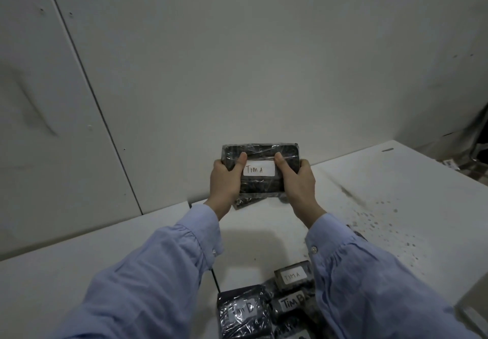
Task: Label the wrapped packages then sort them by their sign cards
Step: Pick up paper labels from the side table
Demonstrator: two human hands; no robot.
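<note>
Package [261,184] labelled TIM A, ends gripped by my left hand [224,180] and right hand [299,183], mid-sort; next, likely set down by the table's [369,193] far edge.

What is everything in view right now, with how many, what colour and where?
Held package: one, black in clear wrap, raised at mid-view.
Label: one, white, reads TIM A, on its face.
Partly hidden package: one, dark, lying just below the held one.
Near pile: at least three packages, black, white labels, bottom of view.
Table: one, white, dark specks at right.
Wall: white panels, behind the table.
Sleeves: two, light blue.
Left grip: bare hand, holds the package's left end.
Right grip: bare hand, holds its right end.
</note>
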